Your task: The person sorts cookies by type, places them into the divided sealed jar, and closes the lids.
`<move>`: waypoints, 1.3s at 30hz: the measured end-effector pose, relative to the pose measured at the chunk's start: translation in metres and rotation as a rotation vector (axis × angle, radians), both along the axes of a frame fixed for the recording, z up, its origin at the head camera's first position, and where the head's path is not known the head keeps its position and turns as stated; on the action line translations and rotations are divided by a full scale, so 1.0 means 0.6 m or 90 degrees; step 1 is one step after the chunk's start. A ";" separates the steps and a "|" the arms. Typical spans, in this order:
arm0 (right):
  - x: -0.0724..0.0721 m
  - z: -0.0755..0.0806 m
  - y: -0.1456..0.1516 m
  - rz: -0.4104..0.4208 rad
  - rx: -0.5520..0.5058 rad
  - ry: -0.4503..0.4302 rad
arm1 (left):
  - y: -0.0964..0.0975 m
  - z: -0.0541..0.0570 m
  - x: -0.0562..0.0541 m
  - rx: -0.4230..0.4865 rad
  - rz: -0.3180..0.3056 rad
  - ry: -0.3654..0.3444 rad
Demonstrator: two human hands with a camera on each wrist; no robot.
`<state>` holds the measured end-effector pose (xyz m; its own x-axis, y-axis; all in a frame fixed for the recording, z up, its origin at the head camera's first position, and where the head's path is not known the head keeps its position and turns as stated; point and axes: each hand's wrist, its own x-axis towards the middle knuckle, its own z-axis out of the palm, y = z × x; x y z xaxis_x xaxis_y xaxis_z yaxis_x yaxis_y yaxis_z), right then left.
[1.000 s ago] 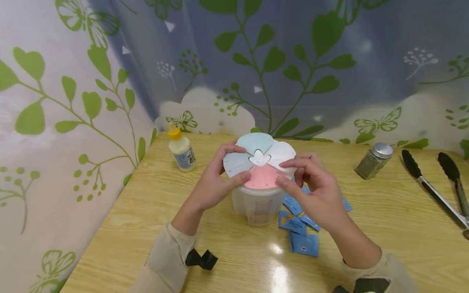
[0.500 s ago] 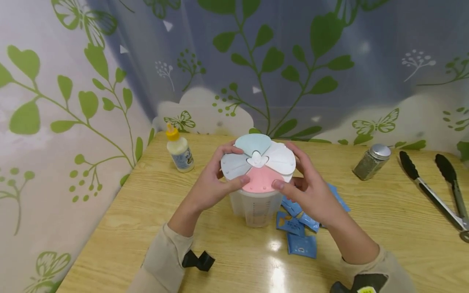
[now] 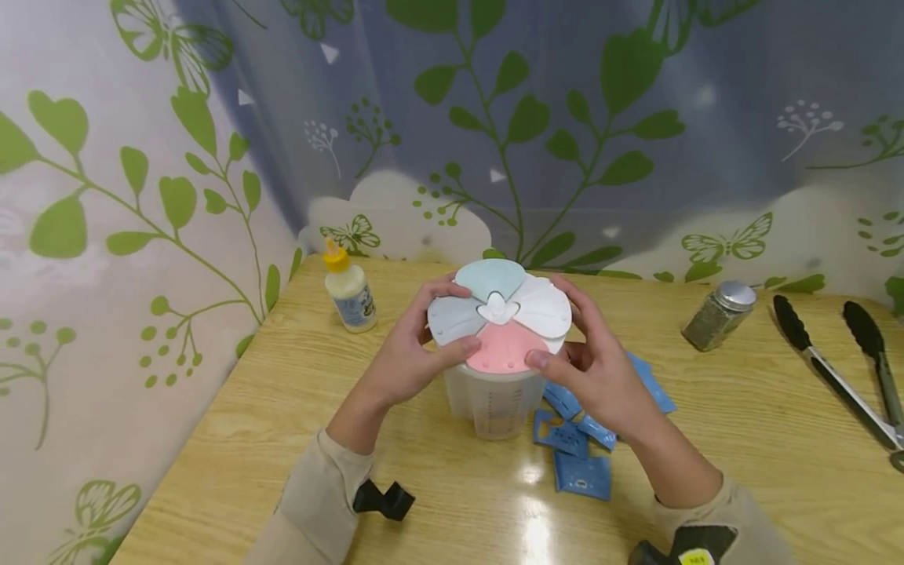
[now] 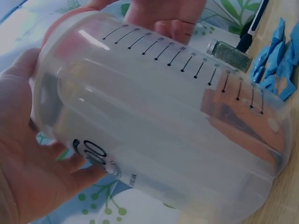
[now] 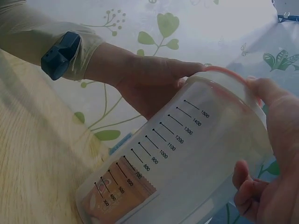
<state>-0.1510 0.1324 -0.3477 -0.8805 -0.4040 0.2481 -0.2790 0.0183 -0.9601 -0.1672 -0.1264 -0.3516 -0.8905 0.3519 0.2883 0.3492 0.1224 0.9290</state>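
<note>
A translucent plastic storage canister (image 3: 500, 410) stands on the wooden table. Its round lid (image 3: 507, 345) has pink, white, grey and pale blue petal-like panels around a white centre knob. My left hand (image 3: 410, 349) grips the lid's left side, thumb on the pink panel and fingers round the edge. From the right, my right hand (image 3: 609, 378) holds the opposite side, its thumb at the pink panel's front edge. Black volume marks run down the canister wall. Through it, an orange-brown packet (image 5: 124, 191) shows near the bottom in the right wrist view.
Several blue sachets (image 3: 582, 473) lie just right of the canister. A glue bottle (image 3: 351, 300) with a yellow cap stands at the back left. Toward the right are a glass jar (image 3: 719, 315) with a silver lid and black-tipped metal tongs (image 3: 843, 388). A patterned curtain hangs behind.
My right hand has shifted from having its fingertips on top of the white panel to wrapping round the lid's right side. The left hand keeps its hold. The canister stays in place.
</note>
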 end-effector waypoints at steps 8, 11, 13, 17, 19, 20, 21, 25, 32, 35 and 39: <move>-0.012 -0.009 0.017 0.027 0.052 0.100 | -0.022 0.003 -0.003 0.094 -0.137 -0.010; -0.015 -0.007 0.026 0.027 0.051 0.145 | -0.030 0.010 -0.002 0.100 -0.115 0.017; -0.016 -0.004 0.031 0.010 0.042 0.171 | -0.034 0.016 -0.001 0.084 -0.072 0.044; -0.011 0.001 0.034 -0.016 0.018 0.219 | -0.034 0.025 0.001 0.039 0.049 0.096; -0.008 0.004 0.033 -0.010 0.002 0.244 | -0.032 0.026 0.000 0.034 0.093 0.107; -0.006 0.006 0.033 -0.006 -0.001 0.250 | -0.030 0.027 0.000 0.037 0.104 0.110; -0.005 0.007 0.032 0.003 -0.008 0.258 | -0.029 0.027 -0.001 0.038 0.112 0.109; -0.006 0.011 0.030 0.054 -0.040 0.283 | -0.030 0.027 0.000 0.004 0.079 0.127; -0.001 0.013 0.030 0.123 -0.004 0.349 | -0.031 0.029 0.007 -0.055 -0.076 0.125; 0.004 0.017 0.029 0.114 0.015 0.357 | -0.027 0.029 0.005 -0.024 -0.082 0.110; 0.011 0.018 0.027 0.056 0.079 0.308 | -0.024 0.027 0.007 -0.005 -0.046 0.131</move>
